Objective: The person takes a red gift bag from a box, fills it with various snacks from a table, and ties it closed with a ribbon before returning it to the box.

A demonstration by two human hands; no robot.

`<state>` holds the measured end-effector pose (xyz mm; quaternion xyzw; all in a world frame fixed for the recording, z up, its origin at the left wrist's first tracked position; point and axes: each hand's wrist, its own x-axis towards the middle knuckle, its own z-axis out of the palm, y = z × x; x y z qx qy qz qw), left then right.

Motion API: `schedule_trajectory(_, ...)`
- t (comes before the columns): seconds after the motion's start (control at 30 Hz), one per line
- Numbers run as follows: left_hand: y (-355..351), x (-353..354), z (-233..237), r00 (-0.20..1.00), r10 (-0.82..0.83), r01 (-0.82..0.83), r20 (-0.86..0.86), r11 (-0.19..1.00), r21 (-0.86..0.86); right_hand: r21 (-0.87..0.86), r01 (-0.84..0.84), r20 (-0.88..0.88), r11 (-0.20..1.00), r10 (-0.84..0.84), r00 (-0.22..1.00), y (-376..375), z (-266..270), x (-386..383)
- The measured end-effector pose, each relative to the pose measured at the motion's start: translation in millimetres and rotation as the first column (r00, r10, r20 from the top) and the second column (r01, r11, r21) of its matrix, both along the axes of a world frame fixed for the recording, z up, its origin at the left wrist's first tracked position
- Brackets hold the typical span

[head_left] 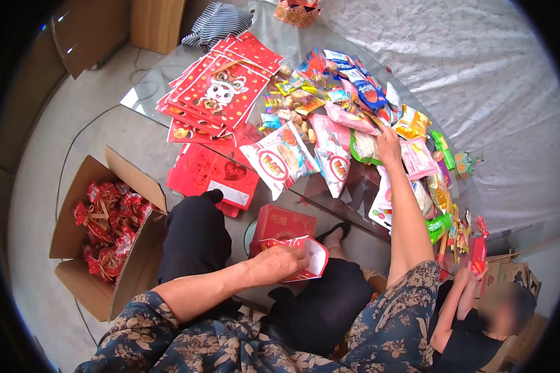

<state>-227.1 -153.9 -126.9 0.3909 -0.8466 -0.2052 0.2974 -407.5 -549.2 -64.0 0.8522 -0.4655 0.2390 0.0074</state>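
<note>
- Red paper pouch (312,253), white inside and with its mouth open, is pinched at its left side by the left hand (279,264), fingers closed on it, below the near edge of the glass table (274,43).
- The right hand (389,142) reaches into the heap of snack packets (330,93) mid-table, just beside a green-and-white packet (362,148); its grip cannot be made out.
- Flat red bags (221,87) lie stacked at the table's left edge.
- A cardboard box (137,261) stands on the floor to the left.

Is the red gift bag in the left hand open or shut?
Open: left hand grips the red gift bag and its white inside shows at the mouth.
</note>
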Motion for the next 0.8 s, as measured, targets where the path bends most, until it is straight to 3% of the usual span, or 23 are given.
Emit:
schedule_trajectory(0.03,-1,0,-1,1.000,-0.005,0.005,-0.001,1.000,-0.007,-0.003,-0.060,-0.024,0.998,0.060,0.998,-7,-2,0)
schedule_trajectory(0.13,-3,-1,-3,1.000,-0.009,0.008,0.025,0.999,0.031,0.201,-0.057,0.025,0.978,0.053,0.998,-4,4,13)
schedule_trajectory(0.5,-4,-8,1,0.999,-0.033,0.033,0.006,0.999,-0.010,0.073,-0.215,-0.092,0.974,0.221,0.971,49,2,18)
schedule_trajectory(0.6,-3,-6,4,0.999,-0.018,0.019,0.032,1.000,-0.005,0.131,-0.210,-0.153,0.969,0.230,0.961,57,5,12)
schedule_trajectory(0.7,-2,-5,1,0.999,-0.004,0.004,0.036,1.000,-0.006,0.146,-0.137,-0.091,0.980,0.151,0.984,72,10,12)
schedule_trajectory(0.8,-2,-4,0,1.000,0.005,-0.004,0.025,1.000,-0.025,0.085,-0.132,0.097,0.988,0.123,0.988,90,22,26)
